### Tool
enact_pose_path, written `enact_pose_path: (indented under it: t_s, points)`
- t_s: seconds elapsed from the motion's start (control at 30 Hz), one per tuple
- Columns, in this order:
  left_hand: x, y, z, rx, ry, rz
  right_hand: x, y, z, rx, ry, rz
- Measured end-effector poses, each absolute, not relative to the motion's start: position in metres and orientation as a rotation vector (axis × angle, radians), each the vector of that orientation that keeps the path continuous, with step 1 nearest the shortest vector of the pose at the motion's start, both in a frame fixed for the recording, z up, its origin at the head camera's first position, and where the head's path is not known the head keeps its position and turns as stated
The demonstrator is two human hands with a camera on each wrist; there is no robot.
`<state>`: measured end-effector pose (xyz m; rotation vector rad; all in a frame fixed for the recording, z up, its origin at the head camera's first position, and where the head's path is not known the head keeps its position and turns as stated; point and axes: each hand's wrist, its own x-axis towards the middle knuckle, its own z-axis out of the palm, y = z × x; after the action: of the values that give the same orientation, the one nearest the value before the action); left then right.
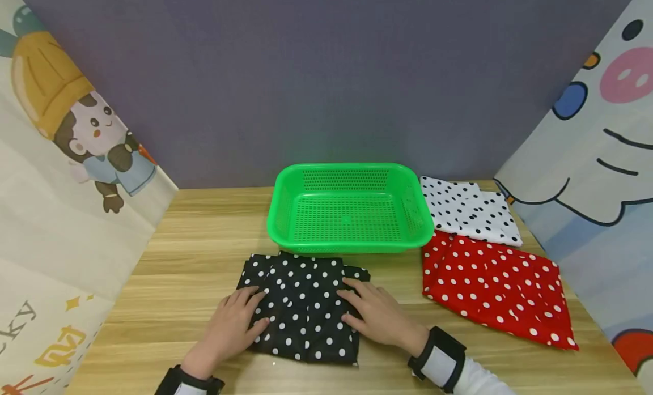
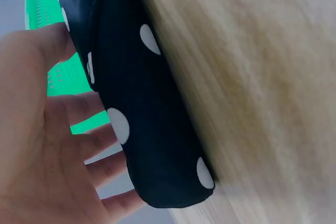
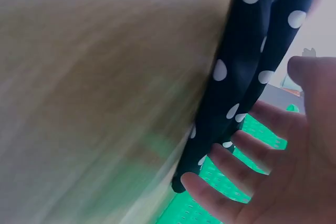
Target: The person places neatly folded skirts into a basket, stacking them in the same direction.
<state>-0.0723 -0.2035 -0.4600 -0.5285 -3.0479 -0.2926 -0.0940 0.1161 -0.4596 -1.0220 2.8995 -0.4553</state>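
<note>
A black cloth with white dots [image 1: 306, 310], folded into layers, lies on the wooden table in front of me. My left hand [image 1: 229, 330] rests on its left side with fingers spread, and in the left wrist view those fingers [image 2: 84, 111] lie along the folded edge. On the opposite side my right hand [image 1: 382, 315] touches the cloth with straight, spread fingers. The right wrist view shows its fingertips against the rolled side of the black cloth [image 3: 236, 77]. Neither hand curls round the fabric.
Just behind the cloth stands a green perforated basket [image 1: 347, 247] with nothing in it. To the right lie a folded red cloth with white dots [image 1: 500, 293] and a folded white cloth with black dots [image 1: 466, 211]. A grey wall [image 1: 326, 77] rises behind the wooden table [image 1: 168, 304].
</note>
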Motion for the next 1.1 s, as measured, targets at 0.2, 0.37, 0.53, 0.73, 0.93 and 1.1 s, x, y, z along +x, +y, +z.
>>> enact_pose_path:
  t_s: [0.2,0.37,0.53,0.73,0.93,1.1]
  points:
    - [-0.073,-0.201,-0.461,-0.511,-3.106,-0.32,-0.094,0.118,-0.463,-1.021,2.884,-0.453]
    - [-0.074,-0.196,-0.459,-0.494,-3.156,-0.336,-0.094,0.124,-0.465,-1.004,2.889,-0.507]
    - [-0.072,-0.187,-0.458,-0.507,-3.178,-0.333,-0.094,0.132,-0.468,-0.959,2.899,-0.537]
    - [-0.072,-0.174,-0.458,-0.532,-3.2,-0.3,-0.093,0.141,-0.467,-0.887,2.912,-0.558]
    - [-0.071,-0.165,-0.461,-0.566,-3.166,-0.285,-0.092,0.148,-0.466,-0.861,2.947,-0.572]
    - [-0.066,-0.158,-0.463,-0.599,-3.14,-0.297,-0.089,0.153,-0.466,-0.811,2.965,-0.567]
